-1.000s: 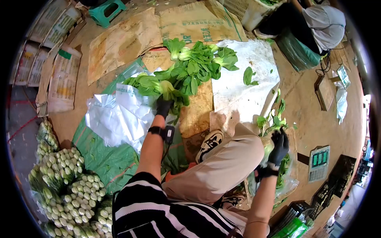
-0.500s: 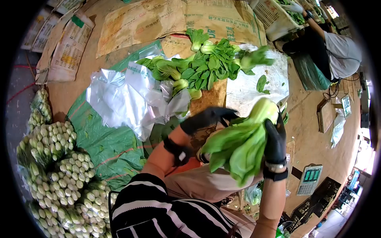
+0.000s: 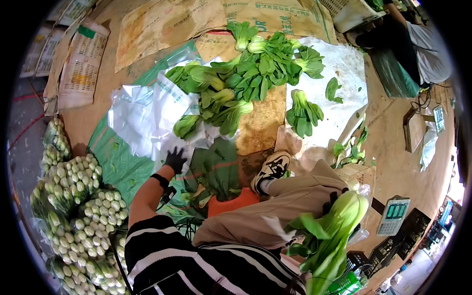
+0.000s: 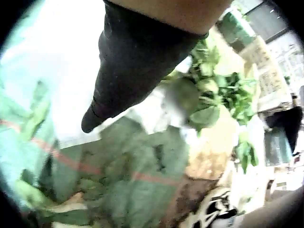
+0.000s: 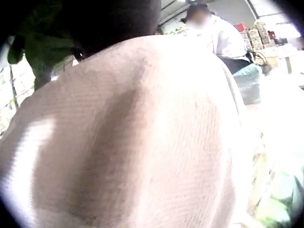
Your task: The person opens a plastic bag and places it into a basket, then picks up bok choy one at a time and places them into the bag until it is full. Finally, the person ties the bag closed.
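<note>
My left hand (image 3: 175,160), in a black glove, has its fingers spread over the near edge of clear plastic bags (image 3: 135,110). From the left wrist view, the same hand (image 4: 137,61) points down above the bags and holds nothing. At my right side, a large bok choy (image 3: 339,221) is gripped in my right hand, pale base up and leaves hanging down. That hand is mostly hidden behind it; its dark glove (image 5: 118,19) fills the top of the right wrist view. A pile of bok choy (image 3: 260,69) lies ahead, and one single bok choy (image 3: 304,114) is on the white sheet (image 3: 346,69).
Bagged bundles of bok choy (image 3: 96,216) are stacked at left. My bent knee (image 3: 314,184) stands between the hands. A digital scale (image 3: 393,216) lies at right, an orange stool (image 3: 231,201) in front. Another person (image 3: 427,54) sits at far right.
The large bok choy has gone from in front of me to my lower right, held in the right hand. My left hand has moved left onto the bags. One bok choy has appeared on the white sheet.
</note>
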A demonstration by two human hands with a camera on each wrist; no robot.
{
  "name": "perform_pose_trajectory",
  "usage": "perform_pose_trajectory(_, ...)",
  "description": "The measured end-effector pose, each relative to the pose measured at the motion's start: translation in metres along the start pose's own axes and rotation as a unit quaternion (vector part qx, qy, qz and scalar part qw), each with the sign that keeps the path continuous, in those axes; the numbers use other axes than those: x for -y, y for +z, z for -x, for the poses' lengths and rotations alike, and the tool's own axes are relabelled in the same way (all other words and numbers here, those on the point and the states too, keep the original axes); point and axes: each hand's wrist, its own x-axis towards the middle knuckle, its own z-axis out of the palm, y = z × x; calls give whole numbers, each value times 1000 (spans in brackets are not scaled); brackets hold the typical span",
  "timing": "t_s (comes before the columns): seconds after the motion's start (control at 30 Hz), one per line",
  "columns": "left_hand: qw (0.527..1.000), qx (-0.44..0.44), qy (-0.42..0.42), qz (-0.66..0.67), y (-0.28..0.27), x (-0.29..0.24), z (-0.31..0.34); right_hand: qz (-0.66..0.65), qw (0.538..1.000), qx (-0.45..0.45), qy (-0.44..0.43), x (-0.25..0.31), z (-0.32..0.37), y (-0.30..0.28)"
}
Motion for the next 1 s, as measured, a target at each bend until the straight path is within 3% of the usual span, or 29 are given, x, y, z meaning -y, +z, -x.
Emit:
perform_pose_trajectory(0.03,999,-18,26,11,-29,-4,-9,57,998,-1,0,-5,10,-1)
perform_pose_trajectory(0.07,990,-61,50,117,-29,-3,-46,109,994,7,-4,-21,20,-7)
perform_pose_trajectory(0.1,965,-121,88,213,-79,-15,-54,145,989,8,-8,-24,28,-10)
perform_pose_trajectory(0.13,891,-316,117,305,-109,-30,-71,174,985,11,-13,-25,35,-11)
perform_pose_trajectory(0.2,775,-447,7,447,-178,-49,-100,210,978,12,-13,-28,47,-11)
perform_pose_trajectory(0.27,728,-602,-39,324,-187,-34,-173,226,974,11,-10,-33,55,-11)
perform_pose_trajectory(0.33,786,-488,-200,321,-203,-35,-188,238,971,9,-8,-38,62,-14)
perform_pose_trajectory(0.37,794,-454,-239,325,-205,-34,-192,242,970,9,-6,-40,64,-14)
perform_pose_trajectory(0.4,799,-450,-234,324,-211,-39,-183,246,969,11,-1,-41,65,-12)
perform_pose_trajectory(0.47,912,-280,-210,214,-231,-42,-163,254,967,5,-1,-45,67,-11)
perform_pose_trajectory(0.5,909,-333,-242,59,-213,-46,-174,203,978,4,40,-32,68,-5)
perform_pose_trajectory(0.53,910,-333,-242,55,-200,-41,-186,186,980,6,75,-31,67,-5)
perform_pose_trajectory(0.6,930,-298,-186,111,-200,-43,-158,237,970,31,41,-33,65,-6)
perform_pose_trajectory(0.67,890,-410,-175,101,-202,-38,-133,230,972,25,34,-32,62,-4)
perform_pose_trajectory(0.7,870,-445,-152,149,-207,-31,-120,269,962,-6,-46,-47,68,-11)
perform_pose_trajectory(0.77,847,-477,-125,196,-219,-31,-99,231,972,-20,-42,-33,68,-5)
perform_pose_trajectory(0.83,836,-390,108,370,-232,-36,-73,193,980,-9,-36,-44,68,-8)
perform_pose_trajectory(0.87,848,-337,232,336,-263,-58,-40,175,984,-1,-35,-51,67,-11)
perform_pose_trajectory(0.93,926,-299,128,190,-238,-89,-83,152,988,9,-35,-58,64,-14)
perform_pose_trajectory(0.97,925,-302,130,189,-236,-98,-96,147,988,10,-37,-58,62,-14)
perform_pose_trajectory(1.0,948,-298,81,71,-236,-108,-106,143,989,8,-36,-57,62,-13)
